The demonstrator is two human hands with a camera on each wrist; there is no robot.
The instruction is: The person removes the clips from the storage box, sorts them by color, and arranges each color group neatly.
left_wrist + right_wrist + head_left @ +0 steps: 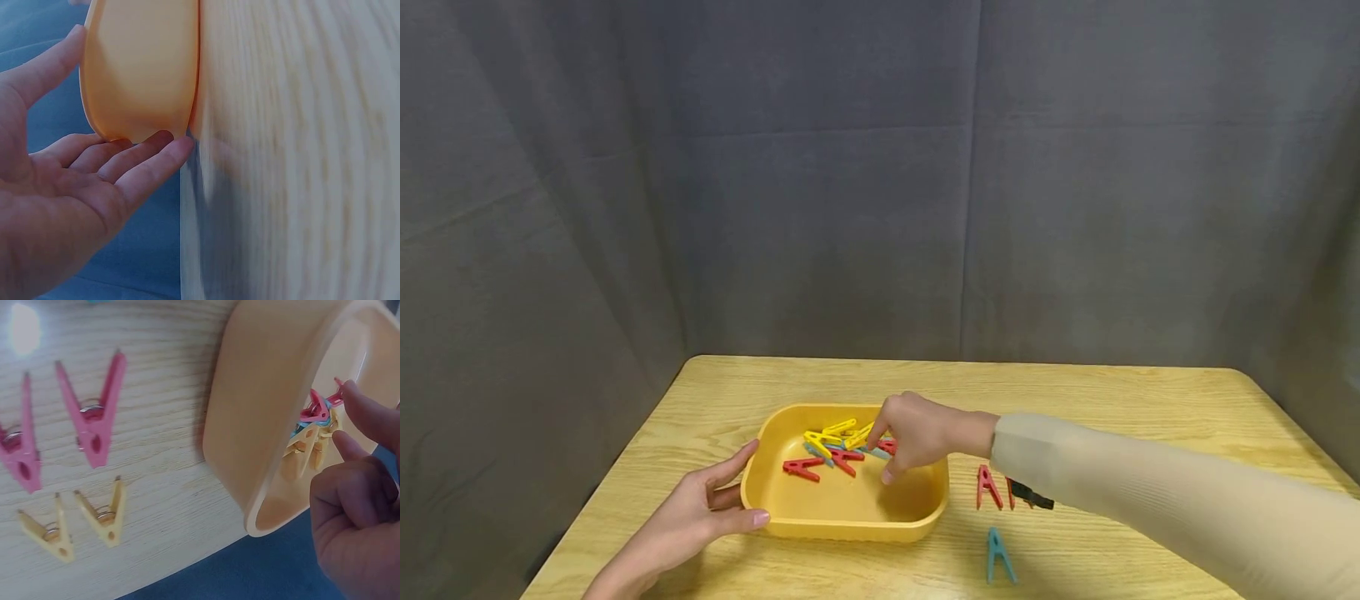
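Note:
A yellow plastic tub stands on the table with red, yellow and teal clothespins piled toward its back. My left hand grips the tub's left end, thumb at the front rim and fingers against the side wall. Over the pile, inside the tub, is my right hand. Its thumb and index finger are spread apart with nothing pinched between them, while the other fingers curl in. Right by the fingertips lie a red clothespin and a yellow clothespin.
Right of the tub, a red clothespin and a teal clothespin lie on the wooden table. Another red one is partly hidden by my right sleeve. Yellow clothespins show there too. Grey curtains hang behind.

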